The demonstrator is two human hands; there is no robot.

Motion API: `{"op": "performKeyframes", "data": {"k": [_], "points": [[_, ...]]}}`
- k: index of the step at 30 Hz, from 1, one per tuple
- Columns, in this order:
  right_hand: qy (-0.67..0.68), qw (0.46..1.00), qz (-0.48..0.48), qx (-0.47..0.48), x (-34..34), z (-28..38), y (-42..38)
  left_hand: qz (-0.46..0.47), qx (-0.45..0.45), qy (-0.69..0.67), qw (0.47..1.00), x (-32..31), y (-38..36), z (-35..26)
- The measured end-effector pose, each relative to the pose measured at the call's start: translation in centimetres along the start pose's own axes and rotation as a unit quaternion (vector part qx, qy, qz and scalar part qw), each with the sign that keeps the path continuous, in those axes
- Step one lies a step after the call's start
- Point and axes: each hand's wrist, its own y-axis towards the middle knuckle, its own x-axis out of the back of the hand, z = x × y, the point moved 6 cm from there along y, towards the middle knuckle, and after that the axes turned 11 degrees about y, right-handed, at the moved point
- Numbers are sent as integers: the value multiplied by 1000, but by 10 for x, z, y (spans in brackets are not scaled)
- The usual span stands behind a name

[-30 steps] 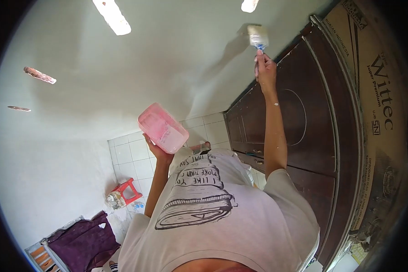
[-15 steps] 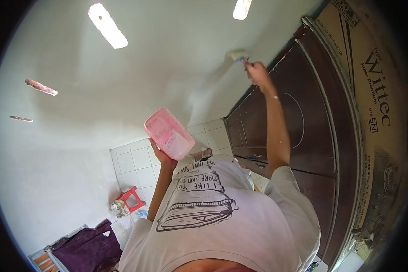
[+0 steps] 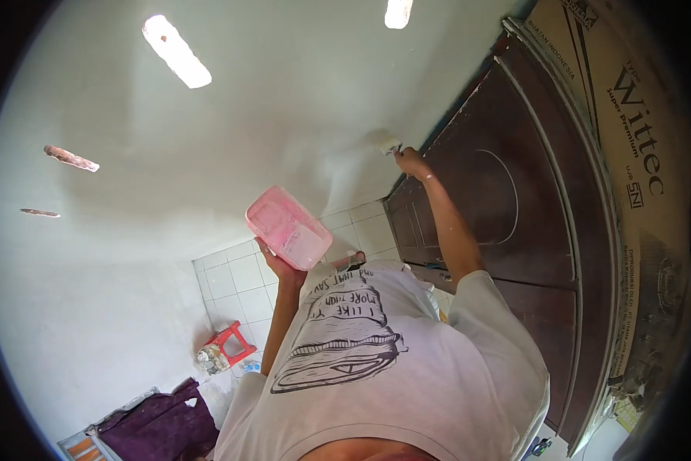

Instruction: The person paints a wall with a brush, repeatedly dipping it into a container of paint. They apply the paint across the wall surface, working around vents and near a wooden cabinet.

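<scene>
**Brush on the wall, tub in the other hand**

From my remote seat, the grey printed T-shirt point(image 3: 376, 361) fills the near frame and hides the shoulders; its lower edge is cut off by the rim of the picture. Past it, the left hand point(image 3: 278, 265) cups the pink translucent plastic tub point(image 3: 288, 227) from beneath, fingers curled under its base, mostly hidden behind it. I cannot make out what is inside the tub. Farther off, the right hand point(image 3: 411, 162) is closed around a short paintbrush point(image 3: 384, 141); the handle is buried in the fist, and only the pale bristle head shows, just beyond the knuckles, against the white wall point(image 3: 245, 123) beside the dark brown wooden cabinet point(image 3: 514, 200).
</scene>
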Motion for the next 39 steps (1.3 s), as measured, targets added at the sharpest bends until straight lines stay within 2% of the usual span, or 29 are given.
{"op": "performKeyframes", "data": {"k": [1,2,4,6,8,9,11,12,14,16,17,18,19,21,22,23,26,27,29,30,32,34,36,37,38,39], "points": [[13,997,59,-39,-4,-3,-5,2,-11,2,1000,0,-1,-1],[14,997,58,-40,2,2,-4,5,-22,2,1000,-1,-1,-2],[219,975,-15,33,48,72,-23,1,-17,5,1000,-3,-4,-3],[258,961,-38,87,99,146,-62,-12,-10,11,1000,3,-8,-1],[342,925,-33,162,133,202,-109,-14,-6,5,1000,8,-5,0],[342,925,-33,162,136,211,-118,-13,-6,5,1000,6,-5,-1],[368,894,-113,232,148,227,-134,-27,-2,0,1000,1,-7,-1],[368,893,-112,234,138,222,-126,-26,-4,0,1000,4,-5,2],[263,932,-156,192,92,177,-88,-7,-41,-4,999,11,2,0],[142,943,-158,258,25,104,-38,-6,-43,-10,999,10,3,-4],[138,980,-59,129,-1,66,-24,-7,-40,-16,999,9,2,-3],[128,991,39,-3,-24,32,-19,-6,-41,-18,999,10,2,-3],[127,991,39,-1,-31,11,-11,12,-39,-28,999,9,3,-4],[171,982,56,-56,-45,-19,3,29,-40,-35,998,7,4,-10],[170,982,57,-51,-36,3,4,27,-59,-20,998,4,6,-13],[192,981,17,-9,-10,47,-10,20,-74,-6,997,4,3,-14],[235,968,-45,80,60,165,-80,2,-44,-12,999,7,-3,-15],[234,968,-45,78,72,182,-93,2,-43,-12,999,6,-2,-13],[251,941,-65,216,90,215,-115,-3,-45,-10,999,7,-1,-9],[250,942,-65,216,84,213,-111,-3,-43,-11,999,9,1,-7],[236,935,-131,230,67,195,-91,-7,-29,-20,999,14,4,-1],[138,929,-149,310,19,153,-52,-4,-21,-22,1000,12,2,-1],[46,926,-197,320,-25,97,-31,10,-19,-22,1000,2,7,-3],[85,979,-94,159,-33,85,-35,-1,-17,-1,1000,0,5,-5],[122,992,16,-9,-39,67,-41,-14,-15,19,1000,-5,7,-1],[120,993,16,-8,-39,60,-38,-13,-16,17,1000,-4,7,-1]]}}
